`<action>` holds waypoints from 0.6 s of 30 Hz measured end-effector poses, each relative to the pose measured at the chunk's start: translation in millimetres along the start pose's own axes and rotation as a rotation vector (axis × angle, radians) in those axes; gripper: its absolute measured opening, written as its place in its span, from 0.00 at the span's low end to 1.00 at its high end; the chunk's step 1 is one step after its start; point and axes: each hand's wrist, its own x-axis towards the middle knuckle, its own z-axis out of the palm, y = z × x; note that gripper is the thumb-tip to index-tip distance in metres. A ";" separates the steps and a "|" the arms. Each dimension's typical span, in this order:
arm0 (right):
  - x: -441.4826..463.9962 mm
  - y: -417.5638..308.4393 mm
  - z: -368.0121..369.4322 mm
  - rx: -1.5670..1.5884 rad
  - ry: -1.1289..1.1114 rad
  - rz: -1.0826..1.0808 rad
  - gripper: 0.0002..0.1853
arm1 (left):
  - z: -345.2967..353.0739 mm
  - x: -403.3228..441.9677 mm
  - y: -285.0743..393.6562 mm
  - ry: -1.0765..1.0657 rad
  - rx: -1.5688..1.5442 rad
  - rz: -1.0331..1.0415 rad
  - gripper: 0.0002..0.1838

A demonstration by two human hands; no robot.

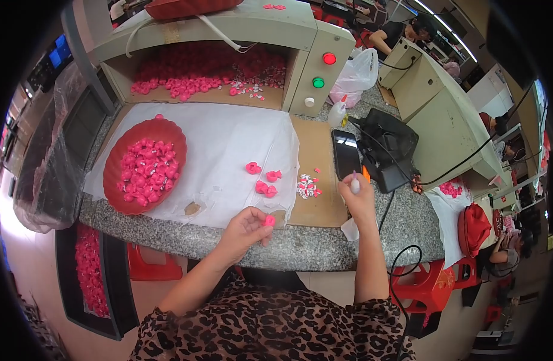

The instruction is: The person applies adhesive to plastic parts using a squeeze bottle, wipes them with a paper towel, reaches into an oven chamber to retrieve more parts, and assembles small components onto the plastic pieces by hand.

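Observation:
Over the counter's front edge, my left hand (243, 230) pinches a small pink moulded piece (268, 221) between thumb and fingertips. To the right, my right hand (359, 201) is closed around a small white bottle (355, 186) with a thin purple tip, mostly hidden by the fingers. A few like pink pieces (266, 189) lie on the white paper (228, 144) beyond my left hand. Between the hands, on brown cardboard (321, 207), sits a small pile of silver and pink bits (308, 186). A red scalloped bowl (114, 186) full of pink pieces stands at left.
A boxy machine (300, 36) with red and green buttons stands behind; pink pieces fill its opening. A phone (347, 153), a black bag (391, 141) and a white bottle with red tip (337, 112) lie at right. A cable (388, 225) hangs over the edge. Other people work beyond.

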 end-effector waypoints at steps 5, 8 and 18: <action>30.9 -7.8 24.3 -0.389 0.009 -0.271 0.10 | 3.0 1.6 -3.8 0.017 -0.037 -0.004 0.12; 33.0 -21.7 37.1 -0.626 -0.044 -0.266 0.11 | 2.1 2.4 -3.5 0.011 -0.036 0.010 0.13; -14.8 -38.3 35.9 0.419 -0.219 0.173 0.07 | -0.6 0.8 -3.8 0.032 -0.203 -0.077 0.14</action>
